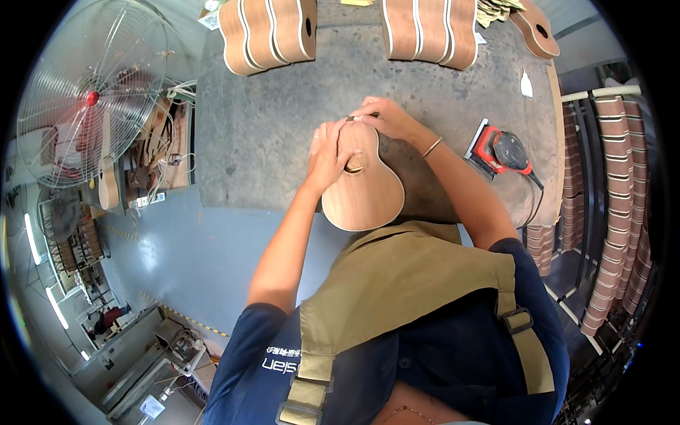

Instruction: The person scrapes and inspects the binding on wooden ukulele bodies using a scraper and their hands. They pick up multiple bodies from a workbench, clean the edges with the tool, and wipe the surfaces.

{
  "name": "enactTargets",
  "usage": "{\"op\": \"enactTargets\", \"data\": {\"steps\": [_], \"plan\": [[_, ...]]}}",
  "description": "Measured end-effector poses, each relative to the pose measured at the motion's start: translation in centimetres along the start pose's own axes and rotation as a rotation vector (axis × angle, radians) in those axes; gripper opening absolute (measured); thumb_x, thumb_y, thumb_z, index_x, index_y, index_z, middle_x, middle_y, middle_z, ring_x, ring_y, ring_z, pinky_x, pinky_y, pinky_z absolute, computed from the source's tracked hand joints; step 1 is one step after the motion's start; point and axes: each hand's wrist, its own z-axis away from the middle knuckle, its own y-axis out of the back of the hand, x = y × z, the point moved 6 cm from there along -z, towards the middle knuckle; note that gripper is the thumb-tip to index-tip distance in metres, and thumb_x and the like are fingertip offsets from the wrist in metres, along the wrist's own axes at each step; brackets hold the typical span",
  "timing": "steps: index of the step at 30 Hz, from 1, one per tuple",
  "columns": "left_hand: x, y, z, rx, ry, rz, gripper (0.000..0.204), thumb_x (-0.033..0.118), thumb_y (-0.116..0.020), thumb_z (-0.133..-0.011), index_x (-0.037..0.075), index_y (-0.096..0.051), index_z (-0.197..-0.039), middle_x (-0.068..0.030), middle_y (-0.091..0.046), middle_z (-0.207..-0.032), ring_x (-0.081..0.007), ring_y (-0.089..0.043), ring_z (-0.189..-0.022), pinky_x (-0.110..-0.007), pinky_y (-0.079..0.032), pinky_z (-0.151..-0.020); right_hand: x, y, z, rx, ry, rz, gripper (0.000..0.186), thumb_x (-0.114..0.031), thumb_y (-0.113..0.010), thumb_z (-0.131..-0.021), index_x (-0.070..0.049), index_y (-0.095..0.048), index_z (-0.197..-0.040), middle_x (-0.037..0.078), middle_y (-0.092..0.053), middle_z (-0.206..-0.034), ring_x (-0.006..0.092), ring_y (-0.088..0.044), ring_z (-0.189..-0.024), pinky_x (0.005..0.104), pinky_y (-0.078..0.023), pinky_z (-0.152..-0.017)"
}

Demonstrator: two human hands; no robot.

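A small unfinished ukulele body (365,202) of pale wood lies at the table's near edge, its wide end toward me and overhanging slightly. My left hand (328,156) grips its left side, with the thumb by the round sound hole (356,163) and the fingers toward the narrow far end. At that far end, the fingers of my right hand (386,118) are pinched together against the rim. Something small and dark shows between the fingertips of both hands, too small to name.
A red and black electric sander (501,150) with a cord rests on the grey table (262,142) to the right. Beyond it stands a white bottle (526,83). Rows of ukulele bodies (268,35) line the far edge. A large caged fan (92,99) is at left, racked striped rolls (615,191) at right.
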Motion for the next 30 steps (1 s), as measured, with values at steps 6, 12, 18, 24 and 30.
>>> {"op": "enactTargets", "data": {"steps": [6,12,18,24,30], "plan": [[0.0,-0.1,0.3,0.016,0.019,-0.01,0.067,0.025,-0.08,-0.09,0.009,-0.051,-0.149,-0.0157,-0.057,-0.13,-0.0389,-0.053,-0.122,-0.047,-0.043,-0.108,0.0,0.0,5.3,0.137,-0.144,0.095,0.02,-0.013,-0.071,-0.099,-0.006,-0.081,-0.115,0.009,-0.065,-0.094,0.0204,-0.062,-0.088,0.0332,-0.049,-0.08],[0.3,0.0,0.5,0.036,0.0,-0.022,0.064,0.026,-0.079,-0.091,0.009,-0.053,-0.147,-0.0164,-0.056,-0.129,-0.0395,-0.053,-0.122,-0.047,-0.043,-0.109,-2.6,-2.1,9.8,0.229,-0.158,-0.029,0.022,-0.015,-0.071,-0.1,-0.008,-0.081,-0.119,0.008,-0.062,-0.091,0.018,-0.06,-0.084,0.0318,-0.048,-0.078],[-0.2,-0.5,0.4,0.044,-0.016,-0.065,0.062,0.03,-0.078,-0.093,0.008,-0.054,-0.145,-0.0169,-0.056,-0.129,-0.0402,-0.053,-0.123,-0.048,-0.044,-0.109,-4.3,-1.1,14.1,0.108,-0.102,0.058,0.02,-0.014,-0.071,-0.099,-0.011,-0.083,-0.115,0.009,-0.064,-0.088,0.0205,-0.06,-0.081,0.034,-0.049,-0.075],[-0.5,-0.6,0.6,0.116,-0.051,-0.115,0.063,0.03,-0.08,-0.09,0.008,-0.055,-0.144,-0.0171,-0.057,-0.126,-0.0413,-0.054,-0.12,-0.048,-0.046,-0.104,-7.1,-5.1,22.8,0.512,-0.277,0.084,0.02,-0.015,-0.071,-0.1,-0.008,-0.083,-0.116,0.007,-0.067,-0.091,0.0186,-0.061,-0.084,0.0311,-0.049,-0.076],[0.0,0.9,4.3,0.222,0.121,-0.222,0.065,0.03,-0.078,-0.093,-0.001,-0.051,-0.143,-0.0278,-0.056,-0.126,-0.0482,-0.055,-0.119,-0.053,-0.047,-0.101,-5.9,-5.9,23.7,0.789,-0.21,0.191,0.019,-0.018,-0.071,-0.1,-0.01,-0.084,-0.112,0.01,-0.069,-0.094,0.0216,-0.066,-0.088,0.0345,-0.052,-0.078]]}}
